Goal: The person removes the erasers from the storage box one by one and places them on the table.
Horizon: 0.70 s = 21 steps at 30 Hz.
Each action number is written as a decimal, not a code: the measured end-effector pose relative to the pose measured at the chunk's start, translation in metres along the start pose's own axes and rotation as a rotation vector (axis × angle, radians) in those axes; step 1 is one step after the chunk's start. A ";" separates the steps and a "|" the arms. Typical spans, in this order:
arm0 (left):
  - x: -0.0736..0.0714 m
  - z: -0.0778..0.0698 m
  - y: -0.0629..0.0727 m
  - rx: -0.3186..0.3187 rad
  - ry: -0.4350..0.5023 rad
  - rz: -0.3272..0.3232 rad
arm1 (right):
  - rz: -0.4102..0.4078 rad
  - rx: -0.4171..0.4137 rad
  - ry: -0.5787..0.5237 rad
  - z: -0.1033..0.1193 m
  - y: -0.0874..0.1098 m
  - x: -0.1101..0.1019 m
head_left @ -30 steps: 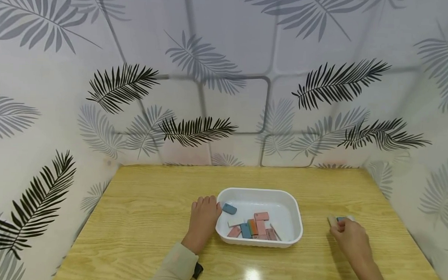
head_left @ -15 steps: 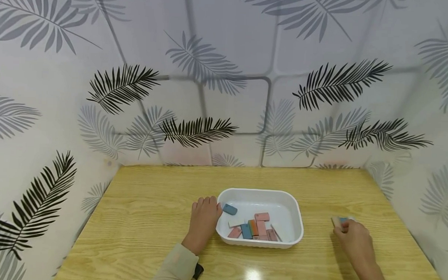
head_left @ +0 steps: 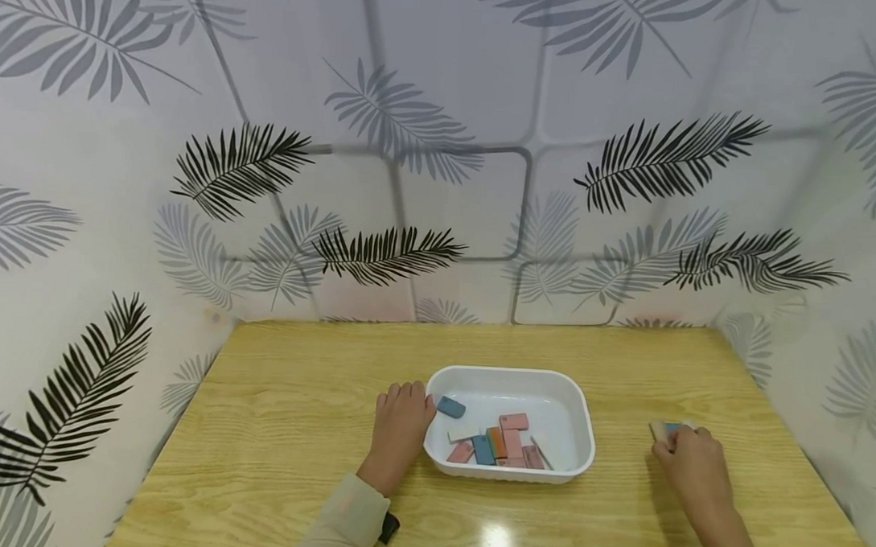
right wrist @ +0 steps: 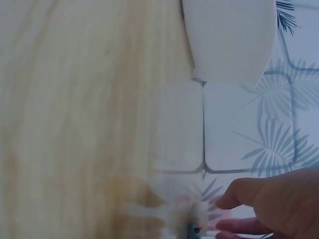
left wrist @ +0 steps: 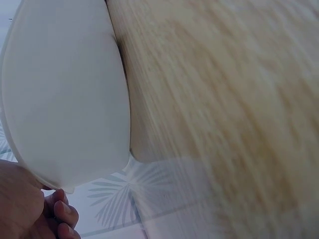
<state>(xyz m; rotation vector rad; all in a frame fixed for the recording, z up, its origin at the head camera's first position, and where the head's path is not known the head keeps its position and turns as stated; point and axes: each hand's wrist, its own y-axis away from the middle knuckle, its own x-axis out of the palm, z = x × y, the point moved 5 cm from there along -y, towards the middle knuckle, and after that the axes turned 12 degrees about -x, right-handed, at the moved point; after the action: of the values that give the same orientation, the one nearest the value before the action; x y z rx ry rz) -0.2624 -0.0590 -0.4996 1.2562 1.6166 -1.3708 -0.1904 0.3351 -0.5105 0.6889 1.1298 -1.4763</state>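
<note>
My left hand (head_left: 402, 421) grips the left rim of a white tub (head_left: 579, 427); in the left wrist view, thumb and fingers bend round the rim. Inside lie a blue block (head_left: 451, 407), pink blocks (head_left: 514, 422), an orange-and-green one (head_left: 496, 443) and pale ones. To the right of the tub, on the table, my right hand (head_left: 698, 464) pinches a beige block (head_left: 658, 431) between thumb and forefinger. Against it stands a blue block (head_left: 673, 427), with something pale beyond, mostly behind the fingers. In the right wrist view the blue block (right wrist: 194, 230) is blurred and cut off by the bottom edge.
The wood-grain table (head_left: 296, 397) ends at a leaf-patterned wall covering (head_left: 441, 185) at the back and sides. A black strap piece (head_left: 389, 528) shows at the left wrist. The tub's outer wall (left wrist: 70, 99) fills much of the left wrist view.
The right hand and the blocks at it have shifted slightly to the right. The left hand stays on the tub's rim, and the tub's contents look the same.
</note>
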 end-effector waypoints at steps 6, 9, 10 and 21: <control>-0.001 0.000 0.001 0.000 -0.028 0.006 | -0.143 -0.156 -0.021 0.041 -0.014 -0.009; -0.001 0.000 0.001 0.000 -0.040 0.011 | -0.153 -0.229 -0.073 0.066 -0.024 -0.010; -0.002 0.000 0.001 0.001 -0.044 0.013 | -0.143 -0.257 -0.086 0.075 -0.027 -0.010; -0.002 -0.002 0.000 -0.017 -0.073 0.065 | 0.096 -0.425 -0.168 0.130 -0.052 0.027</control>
<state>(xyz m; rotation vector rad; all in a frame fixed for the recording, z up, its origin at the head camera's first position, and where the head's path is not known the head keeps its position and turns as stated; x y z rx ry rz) -0.2616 -0.0574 -0.4976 1.2237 1.5220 -1.3445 -0.2260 0.2029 -0.4717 0.3126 1.2104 -1.1382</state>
